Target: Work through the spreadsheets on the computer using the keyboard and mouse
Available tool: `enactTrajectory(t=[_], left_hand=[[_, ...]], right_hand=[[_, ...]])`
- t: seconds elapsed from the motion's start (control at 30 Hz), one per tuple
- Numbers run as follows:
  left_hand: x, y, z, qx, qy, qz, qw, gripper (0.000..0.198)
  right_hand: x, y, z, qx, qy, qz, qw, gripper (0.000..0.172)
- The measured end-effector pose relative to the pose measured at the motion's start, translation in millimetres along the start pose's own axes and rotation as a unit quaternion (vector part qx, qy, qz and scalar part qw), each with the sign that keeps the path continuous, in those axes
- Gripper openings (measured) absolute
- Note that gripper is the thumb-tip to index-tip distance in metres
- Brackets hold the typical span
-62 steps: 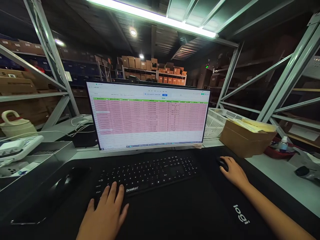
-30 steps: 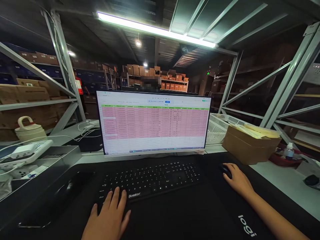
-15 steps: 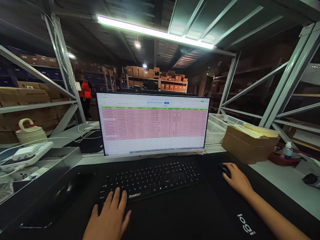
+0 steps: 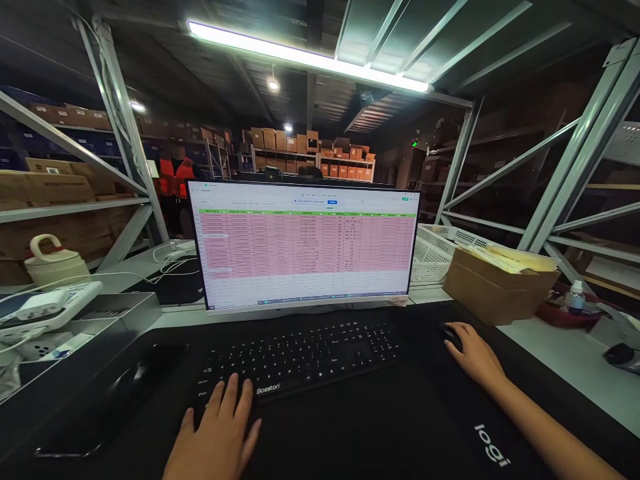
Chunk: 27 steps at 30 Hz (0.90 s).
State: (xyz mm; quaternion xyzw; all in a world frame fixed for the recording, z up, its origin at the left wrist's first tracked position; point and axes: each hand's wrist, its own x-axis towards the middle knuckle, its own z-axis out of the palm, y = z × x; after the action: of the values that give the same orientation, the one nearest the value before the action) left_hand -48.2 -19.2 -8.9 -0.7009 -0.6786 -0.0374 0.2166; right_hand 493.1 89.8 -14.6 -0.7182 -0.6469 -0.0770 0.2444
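My left hand (image 4: pixel 220 427) rests with its fingers spread at the lower left corner of a black keyboard (image 4: pixel 320 363), fingertips over the keys. On the right, my right hand (image 4: pixel 473 353) is wrapped over a black computer mouse (image 4: pixel 451 337), which shows only in part beneath the fingers. Both hands lie on a black desk mat (image 4: pixel 350 433) with a white "logi" mark. Behind the keyboard stands a monitor (image 4: pixel 305 247) showing a spreadsheet with a green header row and pink rows.
To the right are a cardboard box (image 4: pixel 490 287) holding yellowish envelopes, white baskets (image 4: pixel 433 257) and a small bottle (image 4: pixel 576 297). A dark glossy object (image 4: pixel 115 393), a metal tray (image 4: pixel 130 313) and a cream jug (image 4: pixel 55 267) sit left. A person in an orange vest (image 4: pixel 176 177) stands behind.
The view has shifted slightly. The person in the background has turned or moved so more of the vest shows. My hands keep their places on keyboard and mouse.
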Motion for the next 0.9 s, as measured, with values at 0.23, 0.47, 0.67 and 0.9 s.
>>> enactTrajectory(t=[0.23, 0.47, 0.67, 0.9], left_hand=[[-1, 3, -9.2, 0.031, 0.009, 0.003, 0.999, 0.054], [1, 5, -18.6, 0.032, -0.034, -0.007, 0.999, 0.052], [3, 10, -40.4, 0.025, -0.100, -0.017, 0.994, 0.054], [0, 8, -24.3, -0.034, -0.082, -0.033, 0.996, 0.055]], right_hand=[[1, -1, -1, -0.001, -0.008, 0.004, 1.000, 0.049], [0, 3, 1, 0.011, -0.002, -0.022, 1.000, 0.052], [9, 25, 21, 0.060, 0.042, -0.065, 0.995, 0.058], [15, 44, 37, 0.066, 0.052, -0.106, 0.991, 0.062]])
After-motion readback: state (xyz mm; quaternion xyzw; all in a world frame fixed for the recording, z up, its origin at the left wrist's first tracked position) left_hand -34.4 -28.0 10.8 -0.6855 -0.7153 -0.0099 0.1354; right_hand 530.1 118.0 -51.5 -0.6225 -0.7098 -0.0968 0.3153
